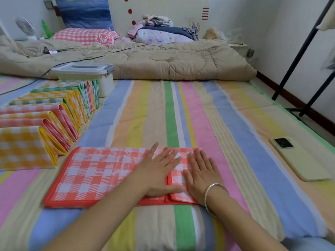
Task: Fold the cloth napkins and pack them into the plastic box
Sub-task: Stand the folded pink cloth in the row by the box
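fingers (199, 158) of both hands lie straight and flat, gripping nothing — left hand (157, 173) and right hand (201, 176) press side by side on the right end of the red checked napkin (94, 171). its long axis runs left-right on the bed (226, 124), mostly stretching left of the left hand. folded napkins (54, 115) line up further left toward the lidded plastic box (85, 75); a phone (299, 158) lies well right, clear of the fold.

Both forearms are bare right down to the lower edge of the view. The right hand (201, 175) has a plain, smooth silver bangle (206, 198) round its wrist; the left hand (159, 172) and wrist are bare.
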The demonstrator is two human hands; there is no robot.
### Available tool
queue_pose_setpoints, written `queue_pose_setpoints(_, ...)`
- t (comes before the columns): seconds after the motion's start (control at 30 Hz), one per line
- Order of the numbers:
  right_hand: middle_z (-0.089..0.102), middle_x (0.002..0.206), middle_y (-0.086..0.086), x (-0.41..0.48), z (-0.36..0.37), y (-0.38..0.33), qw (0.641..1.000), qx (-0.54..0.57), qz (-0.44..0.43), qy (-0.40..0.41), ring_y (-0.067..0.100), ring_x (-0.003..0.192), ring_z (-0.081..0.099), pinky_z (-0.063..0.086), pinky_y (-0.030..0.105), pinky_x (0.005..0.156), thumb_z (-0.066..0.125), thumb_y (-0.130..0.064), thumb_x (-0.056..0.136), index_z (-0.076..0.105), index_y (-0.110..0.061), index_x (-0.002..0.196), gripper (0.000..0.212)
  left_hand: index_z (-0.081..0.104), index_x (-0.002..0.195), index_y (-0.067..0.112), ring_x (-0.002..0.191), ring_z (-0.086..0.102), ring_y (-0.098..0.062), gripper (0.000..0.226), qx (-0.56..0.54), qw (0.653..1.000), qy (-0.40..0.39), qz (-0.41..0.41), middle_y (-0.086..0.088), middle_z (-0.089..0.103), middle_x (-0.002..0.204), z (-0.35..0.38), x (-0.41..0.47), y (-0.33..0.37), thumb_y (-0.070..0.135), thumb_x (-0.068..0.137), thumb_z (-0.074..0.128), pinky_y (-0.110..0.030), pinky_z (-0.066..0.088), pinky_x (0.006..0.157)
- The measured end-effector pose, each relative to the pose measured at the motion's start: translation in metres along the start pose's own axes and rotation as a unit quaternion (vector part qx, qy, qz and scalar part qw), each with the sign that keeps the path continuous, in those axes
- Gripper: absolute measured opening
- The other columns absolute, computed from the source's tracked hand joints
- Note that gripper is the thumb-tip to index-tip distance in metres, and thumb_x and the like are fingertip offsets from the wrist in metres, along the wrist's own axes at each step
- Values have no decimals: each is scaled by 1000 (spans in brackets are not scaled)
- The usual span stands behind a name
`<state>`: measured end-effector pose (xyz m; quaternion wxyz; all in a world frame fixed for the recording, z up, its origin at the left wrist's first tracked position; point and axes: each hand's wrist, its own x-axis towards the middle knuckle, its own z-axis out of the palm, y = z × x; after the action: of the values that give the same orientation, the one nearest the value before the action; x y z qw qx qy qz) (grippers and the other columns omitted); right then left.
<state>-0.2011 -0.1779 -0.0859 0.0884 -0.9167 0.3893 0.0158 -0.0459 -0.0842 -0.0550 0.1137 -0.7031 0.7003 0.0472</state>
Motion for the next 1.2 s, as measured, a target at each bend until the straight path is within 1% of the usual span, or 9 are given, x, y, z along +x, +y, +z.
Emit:
queue_pose_setpoints(0.23,-19,161,1,0,0,-1,1000,-12,8,0,15,147,-21,-12,37,119,-23,-54,62,-7,-21,155,101,-14,157,33,145,-31,-3,112,-61,997,-19,34,11,-32,157,12,-1,-21,93,73,30,-45,-25,117)
queue_pose_setpoints(0.43,-18,162,2,-2,-7,-1,999,-17,9,-28,16,148,-19,-9,38,120,-19,-58,70,-8,-20,155,94,-3,159,32,149,-17,-3,103,-115,983,91,-113,12,-16,162,33,-52,-80,88,73,-17,-37,-15,122)
queue_pose_setpoints(0.57,-11,163,6,1,-26,-11,996,-76,10,-37,23,150,-13,-7,46,121,19,-46,100,-4,-18,156,67,-2,158,35,148,-19,-1,107,-129,972,84,-178,14,-15,162,48,-94,-117,90,68,-21,-35,-16,121)
queue_pose_setpoints(0.67,-4,163,8,12,-37,-29,996,-67,-61,4,29,150,-5,-3,47,121,35,-29,94,5,-16,156,70,-6,157,36,146,-23,1,105,-137,972,79,-175,15,-19,161,57,-102,-115,90,68,-19,-35,-14,122)
queue_pose_setpoints(0.83,39,152,13,33,-28,-79,973,59,-221,35,34,141,34,23,45,117,19,-24,75,42,-10,145,75,-13,156,35,145,-28,1,99,-118,973,93,-177,14,-26,159,69,-99,-112,86,71,-20,-37,-14,122)
queue_pose_setpoints(0.93,53,140,9,39,-19,-102,965,81,-246,24,34,130,46,34,50,111,25,-34,78,53,-14,137,68,21,157,32,152,2,-2,83,-189,948,195,-166,15,6,163,72,-100,-111,76,88,9,-34,1,125)
queue_pose_setpoints(1.03,54,139,5,42,-8,-116,947,82,-307,47,29,129,47,33,50,111,41,-45,85,53,-17,134,59,65,127,21,127,50,-9,43,-280,858,381,-203,12,57,133,66,-109,-107,36,95,42,-15,27,112)
queue_pose_setpoints(1.1,45,147,3,42,-3,-121,931,76,-354,49,24,139,37,23,46,117,46,-59,86,47,-19,141,68,71,109,18,108,57,-15,30,-252,820,444,-257,6,68,112,60,-118,-105,19,89,49,-15,36,98)
queue_pose_setpoints(1.2,23,160,-2,41,-1,-122,928,58,-366,15,16,149,12,6,40,122,48,-78,79,28,-24,152,93,71,103,16,101,57,-22,29,-209,805,440,-339,2,68,105,58,-135,-104,14,81,51,-34,45,89)
